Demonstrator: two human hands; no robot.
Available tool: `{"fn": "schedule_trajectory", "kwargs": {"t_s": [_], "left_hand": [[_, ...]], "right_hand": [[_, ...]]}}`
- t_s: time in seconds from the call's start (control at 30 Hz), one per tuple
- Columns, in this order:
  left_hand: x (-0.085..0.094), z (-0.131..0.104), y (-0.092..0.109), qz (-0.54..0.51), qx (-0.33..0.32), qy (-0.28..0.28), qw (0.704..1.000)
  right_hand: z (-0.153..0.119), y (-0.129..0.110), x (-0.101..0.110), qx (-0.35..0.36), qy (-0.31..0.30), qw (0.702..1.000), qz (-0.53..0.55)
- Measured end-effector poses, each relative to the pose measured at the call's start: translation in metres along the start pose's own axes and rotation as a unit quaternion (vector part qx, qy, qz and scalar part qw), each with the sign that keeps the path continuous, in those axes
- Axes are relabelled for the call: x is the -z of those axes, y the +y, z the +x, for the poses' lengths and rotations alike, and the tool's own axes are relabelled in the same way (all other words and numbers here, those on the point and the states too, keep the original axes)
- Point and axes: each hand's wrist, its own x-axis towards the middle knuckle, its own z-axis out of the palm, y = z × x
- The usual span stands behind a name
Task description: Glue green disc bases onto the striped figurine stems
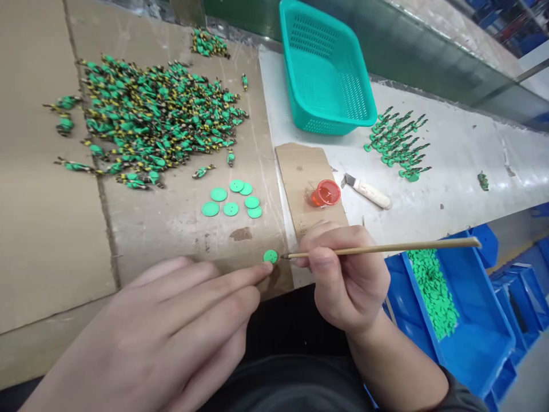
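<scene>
Head view: right hand (349, 277) is pinching brush (407, 247), unclasped left hand (184, 315) is touching disc (270, 255) (probably light, stiff; hold by rim).

Right fingers (325, 264) hold thin brush (407, 246) beside green disc (270, 256)

Teal perforated basket (323, 80) on white tabletop (463, 143), pale-handled knife (369, 193) nearby, blue bins (478, 337) lower right

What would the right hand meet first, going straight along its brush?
Likely the green disc touched by the left hand; the brush in the right hand points at it, though tip height is unclear.
</scene>
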Motion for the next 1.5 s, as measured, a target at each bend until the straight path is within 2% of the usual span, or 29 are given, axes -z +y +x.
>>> {"fn": "schedule_trajectory", "kwargs": {"t_s": [0.1,0.27,0.43,0.7,0.8,0.93,1.07,1.17,1.3,1.37,1.5], "left_hand": [[-0.002,-0.002,0.000,0.023,-0.028,-0.021,0.999],[-0.003,0.002,0.004,0.013,-0.011,-0.035,0.999],[-0.003,0.003,0.005,0.025,-0.012,-0.029,0.999],[0.000,0.002,0.003,0.032,-0.014,-0.052,0.998],[-0.005,-0.007,0.008,-0.005,0.035,-0.029,0.999],[-0.018,-0.026,0.022,-0.074,0.124,0.031,0.989],[-0.023,-0.033,0.026,-0.091,0.137,0.045,0.985],[-0.018,-0.024,0.018,-0.077,0.126,0.035,0.988],[-0.007,-0.005,0.006,-0.002,0.024,-0.032,0.999],[-0.003,0.001,0.004,0.022,-0.006,-0.051,0.998],[0.001,0.005,0.004,0.027,-0.008,-0.046,0.999]], "right_hand": [[0.000,0.001,0.001,0.016,-0.014,1.000,-0.009],[-0.001,0.000,0.001,0.008,-0.029,0.999,-0.011],[-0.002,0.000,0.000,0.004,-0.025,0.999,-0.020],[-0.001,-0.001,-0.001,-0.004,-0.020,0.998,-0.053],[-0.001,-0.002,0.000,-0.009,-0.025,0.998,-0.058],[-0.001,-0.002,0.001,-0.009,-0.027,0.998,-0.053],[0.000,-0.002,0.001,-0.004,-0.030,0.999,-0.045],[0.000,-0.001,0.000,-0.002,-0.036,0.998,-0.044],[-0.001,0.000,0.000,-0.005,-0.035,0.998,-0.053],[-0.001,0.000,0.000,0.001,-0.029,0.998,-0.051],[0.000,-0.001,0.000,0.000,-0.029,0.999,-0.045]]}}
